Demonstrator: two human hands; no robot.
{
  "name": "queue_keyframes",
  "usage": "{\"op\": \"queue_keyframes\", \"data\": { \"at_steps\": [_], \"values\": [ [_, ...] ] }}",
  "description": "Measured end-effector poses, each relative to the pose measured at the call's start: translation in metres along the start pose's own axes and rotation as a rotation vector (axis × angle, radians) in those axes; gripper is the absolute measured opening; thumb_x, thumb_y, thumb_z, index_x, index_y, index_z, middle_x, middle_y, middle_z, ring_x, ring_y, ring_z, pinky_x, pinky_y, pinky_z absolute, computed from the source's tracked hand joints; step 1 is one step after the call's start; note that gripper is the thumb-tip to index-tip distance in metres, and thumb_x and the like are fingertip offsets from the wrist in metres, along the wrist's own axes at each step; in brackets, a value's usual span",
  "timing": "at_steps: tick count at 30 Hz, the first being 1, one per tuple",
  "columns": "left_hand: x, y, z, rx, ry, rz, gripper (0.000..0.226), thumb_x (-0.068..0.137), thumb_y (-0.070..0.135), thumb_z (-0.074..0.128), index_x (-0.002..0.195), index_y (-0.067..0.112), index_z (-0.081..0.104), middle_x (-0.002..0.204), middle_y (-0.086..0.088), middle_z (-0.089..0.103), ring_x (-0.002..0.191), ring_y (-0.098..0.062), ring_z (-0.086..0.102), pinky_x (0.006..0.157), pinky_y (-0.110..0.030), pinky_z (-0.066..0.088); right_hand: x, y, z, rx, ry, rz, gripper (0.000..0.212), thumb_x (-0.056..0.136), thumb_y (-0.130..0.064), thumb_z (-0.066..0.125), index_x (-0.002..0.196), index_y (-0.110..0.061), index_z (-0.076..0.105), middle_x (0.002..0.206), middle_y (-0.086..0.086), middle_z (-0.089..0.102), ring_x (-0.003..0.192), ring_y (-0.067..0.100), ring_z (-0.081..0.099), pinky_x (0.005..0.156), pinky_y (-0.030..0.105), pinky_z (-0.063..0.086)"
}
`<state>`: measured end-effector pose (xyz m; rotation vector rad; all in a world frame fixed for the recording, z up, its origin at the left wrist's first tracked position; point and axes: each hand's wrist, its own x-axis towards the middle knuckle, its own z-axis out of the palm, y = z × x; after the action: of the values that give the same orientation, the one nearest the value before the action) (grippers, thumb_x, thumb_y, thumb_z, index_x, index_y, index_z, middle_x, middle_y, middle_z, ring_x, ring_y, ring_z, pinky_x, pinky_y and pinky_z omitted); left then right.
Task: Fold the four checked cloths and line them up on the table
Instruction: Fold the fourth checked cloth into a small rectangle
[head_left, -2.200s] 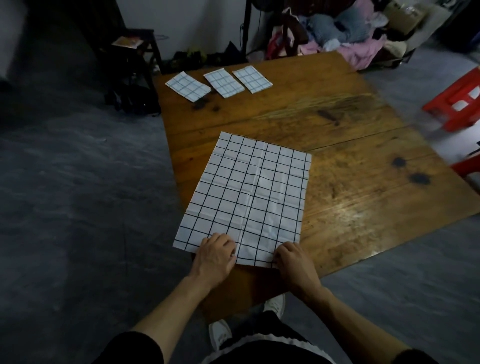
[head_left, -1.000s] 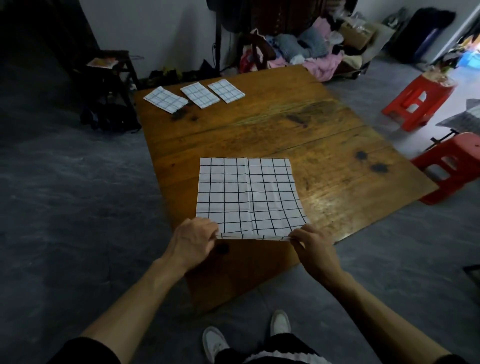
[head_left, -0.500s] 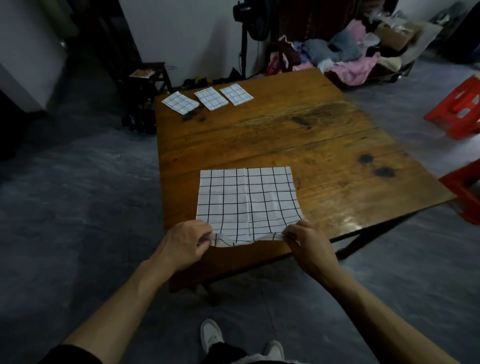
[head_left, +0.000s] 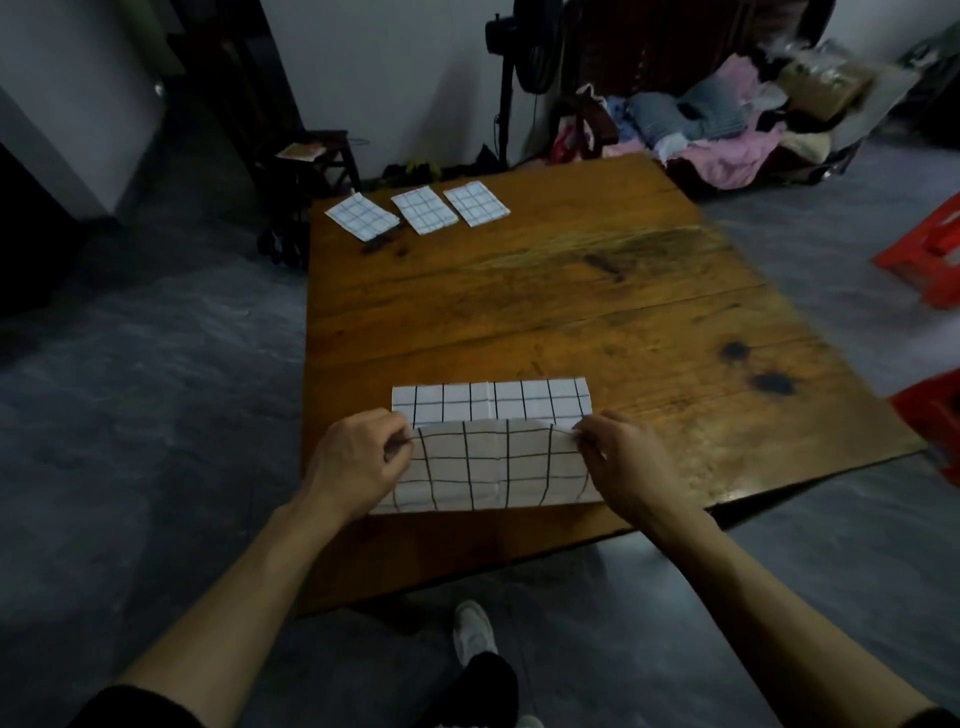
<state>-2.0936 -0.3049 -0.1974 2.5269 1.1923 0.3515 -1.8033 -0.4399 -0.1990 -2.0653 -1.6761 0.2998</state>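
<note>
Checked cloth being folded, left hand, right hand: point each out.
checked cloth (head_left: 488, 467), head view, on the lifted near flap.
left hand (head_left: 358, 462), head view, on its back, pinching the flap's corner.
right hand (head_left: 623, 462), head view, on its back.

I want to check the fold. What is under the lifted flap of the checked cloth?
Under the lifted flap, pinched by the left hand and right hand, only the cloth's far layer shows on the table. The rest beneath is covered.
</note>
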Motion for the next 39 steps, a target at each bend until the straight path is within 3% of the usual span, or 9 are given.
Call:
{"op": "queue_keyframes", "data": {
  "at_steps": [4, 6, 12, 16, 19, 21, 33, 36, 39],
  "values": [
    [0.042, -0.011, 0.006, 0.006, 0.000, -0.009, 0.012, 0.090, 0.024, 0.065, 0.083, 0.028, 0.056, 0.077, 0.014, 0.052, 0.069, -0.002, 0.050, 0.057, -0.019, 0.041, 0.039, 0.009, 0.003, -0.048, -0.012, 0.032, 0.011, 0.094, -0.019, 0.058, 0.097, -0.019, 0.068, 0.090, -0.009, 0.055, 0.070, -0.002, 0.043, 0.057, 0.011, 0.028],
    [0.061, -0.014, 0.011, 0.026, -0.009, -0.026, 0.014, 0.091, 0.026, 0.063, 0.082, 0.029, 0.053, 0.077, 0.013, 0.050, 0.069, -0.003, 0.048, 0.057, -0.018, 0.034, 0.056, 0.013, 0.008, -0.080, -0.047, 0.056, 0.014, 0.096, -0.020, 0.055, 0.098, -0.019, 0.068, 0.093, -0.006, 0.060, 0.073, 0.002, 0.049, 0.058, 0.013, 0.035],
    [0.099, -0.027, 0.021, 0.010, -0.045, -0.075, 0.010, 0.092, 0.026, 0.063, 0.085, 0.027, 0.056, 0.081, 0.010, 0.053, 0.075, -0.006, 0.051, 0.061, -0.020, 0.037, 0.094, 0.026, 0.024, -0.130, -0.076, 0.083, 0.012, 0.094, -0.017, 0.054, 0.090, -0.019, 0.065, 0.087, -0.004, 0.061, 0.072, 0.012, 0.053, 0.057, 0.022, 0.040],
    [0.108, -0.031, 0.027, 0.083, -0.036, -0.120, 0.010, 0.092, 0.029, 0.064, 0.098, 0.030, 0.056, 0.097, 0.010, 0.058, 0.091, -0.008, 0.052, 0.078, -0.024, 0.038, 0.111, 0.035, 0.031, -0.070, -0.130, 0.102, 0.014, 0.095, -0.019, 0.056, 0.105, -0.024, 0.064, 0.102, -0.006, 0.061, 0.086, 0.011, 0.055, 0.070, 0.023, 0.048],
    [0.110, -0.034, 0.037, 0.210, -0.076, -0.117, 0.058, 0.083, 0.033, 0.073, 0.135, 0.026, 0.049, 0.134, 0.005, 0.052, 0.127, -0.017, 0.043, 0.102, -0.036, 0.037, 0.118, 0.049, 0.039, -0.098, -0.211, 0.106, 0.044, 0.091, -0.019, 0.062, 0.134, -0.025, 0.051, 0.133, -0.005, 0.051, 0.119, 0.015, 0.048, 0.097, 0.031, 0.046],
    [0.108, -0.028, 0.043, 0.261, -0.111, -0.118, 0.070, 0.082, 0.033, 0.072, 0.144, 0.025, 0.041, 0.144, 0.004, 0.043, 0.137, -0.019, 0.033, 0.109, -0.040, 0.032, 0.117, 0.056, 0.043, -0.114, -0.228, 0.093, 0.054, 0.090, -0.021, 0.064, 0.140, -0.025, 0.045, 0.142, -0.002, 0.045, 0.127, 0.017, 0.042, 0.102, 0.032, 0.041],
    [0.056, 0.030, 0.107, 0.131, -0.269, -0.144, 0.051, 0.095, 0.033, 0.056, 0.143, 0.024, 0.042, 0.149, 0.004, 0.037, 0.139, -0.015, 0.029, 0.113, -0.032, 0.026, 0.065, 0.053, 0.092, 0.019, -0.376, -0.057, 0.050, 0.090, -0.026, 0.061, 0.138, -0.024, 0.045, 0.146, -0.001, 0.039, 0.135, 0.019, 0.037, 0.110, 0.033, 0.036],
    [0.044, 0.033, 0.121, 0.129, -0.283, -0.099, 0.045, 0.096, 0.032, 0.054, 0.140, 0.028, 0.045, 0.150, 0.001, 0.037, 0.141, -0.018, 0.027, 0.114, -0.036, 0.029, 0.039, 0.042, 0.120, -0.079, -0.396, -0.124, 0.065, 0.083, -0.032, 0.069, 0.141, -0.023, 0.042, 0.152, 0.007, 0.036, 0.142, 0.029, 0.031, 0.114, 0.043, 0.034],
    [0.034, 0.027, 0.131, 0.150, -0.290, -0.091, 0.045, 0.097, 0.033, 0.053, 0.140, 0.026, 0.044, 0.153, -0.004, 0.032, 0.144, -0.023, 0.024, 0.115, -0.039, 0.029, 0.021, 0.043, 0.151, -0.184, -0.412, -0.137, 0.082, 0.075, -0.040, 0.076, 0.143, -0.019, 0.036, 0.153, 0.016, 0.036, 0.142, 0.036, 0.031, 0.104, 0.052, 0.044]
  ]
}}
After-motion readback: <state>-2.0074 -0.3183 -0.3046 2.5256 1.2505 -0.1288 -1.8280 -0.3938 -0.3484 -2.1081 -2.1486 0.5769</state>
